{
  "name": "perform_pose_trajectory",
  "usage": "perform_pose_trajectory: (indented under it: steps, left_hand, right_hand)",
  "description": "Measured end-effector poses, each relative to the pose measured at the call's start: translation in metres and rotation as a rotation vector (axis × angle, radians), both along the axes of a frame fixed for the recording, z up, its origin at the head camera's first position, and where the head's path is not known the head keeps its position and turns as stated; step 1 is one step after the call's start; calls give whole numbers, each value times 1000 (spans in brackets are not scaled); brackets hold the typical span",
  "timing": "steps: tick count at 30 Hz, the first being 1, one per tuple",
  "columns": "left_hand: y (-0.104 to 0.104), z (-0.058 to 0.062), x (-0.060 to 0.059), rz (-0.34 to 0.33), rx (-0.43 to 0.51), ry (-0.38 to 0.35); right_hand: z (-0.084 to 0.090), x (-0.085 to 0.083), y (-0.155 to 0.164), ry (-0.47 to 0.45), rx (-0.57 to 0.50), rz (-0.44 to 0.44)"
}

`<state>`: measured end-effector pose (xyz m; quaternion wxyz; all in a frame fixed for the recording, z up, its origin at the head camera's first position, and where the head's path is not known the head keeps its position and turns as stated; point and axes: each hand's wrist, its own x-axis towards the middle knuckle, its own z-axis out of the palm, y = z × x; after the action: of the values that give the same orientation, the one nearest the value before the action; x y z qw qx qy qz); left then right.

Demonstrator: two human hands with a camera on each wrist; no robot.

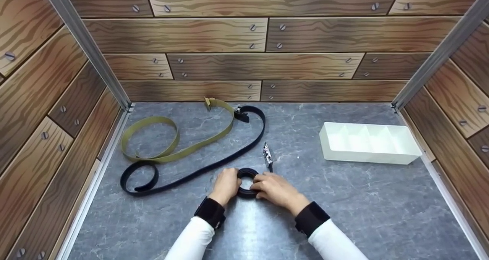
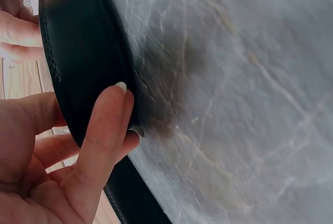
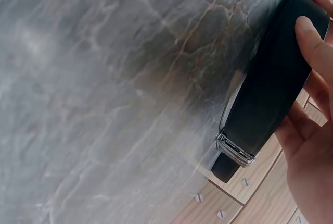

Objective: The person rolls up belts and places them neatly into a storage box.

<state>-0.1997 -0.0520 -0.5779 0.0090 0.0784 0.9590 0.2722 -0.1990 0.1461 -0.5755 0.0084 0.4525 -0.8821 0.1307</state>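
Observation:
A black leather belt (image 1: 247, 172) is rolled into a round coil on the grey tabletop, its open centre facing up. At the coil's left side, my left hand (image 1: 227, 183) grips the wound strap. My right hand (image 1: 277, 189) holds the opposite side, with fingers reaching into the coil's centre. In the right wrist view my thumb (image 3: 312, 41) presses the outer face of the strap. The belt's shiny metal buckle (image 1: 267, 155) sticks out beyond the coil, pointing away from me. In the left wrist view, stitching runs along the edge of the strap (image 2: 78, 41).
An olive web belt (image 1: 191, 147) lies loosely curved at the back left. Crossing near it is a dark belt (image 1: 214, 165) with a looped end and a buckle. On the right stands a white tray (image 1: 366, 157) with compartments. Wood-patterned walls (image 1: 214, 34) enclose the table.

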Motion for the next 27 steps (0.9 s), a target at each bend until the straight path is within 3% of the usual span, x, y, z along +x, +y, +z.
perform_pose_trajectory:
  steps: [13,16,23,27]
  left_hand:
    - [-3,5,-4,-140,-158,29]
    - [-1,4,-2,-104,-148,46]
    - [3,3,8,48,-106,51]
    - [6,5,9,52,-110,51]
  right_hand:
    - [2,5,-2,-15,30,27]
    - [1,7,-3,28,21,33]
    - [-2,6,-4,143,11,51]
    - [-3,6,-3,165,8,53]
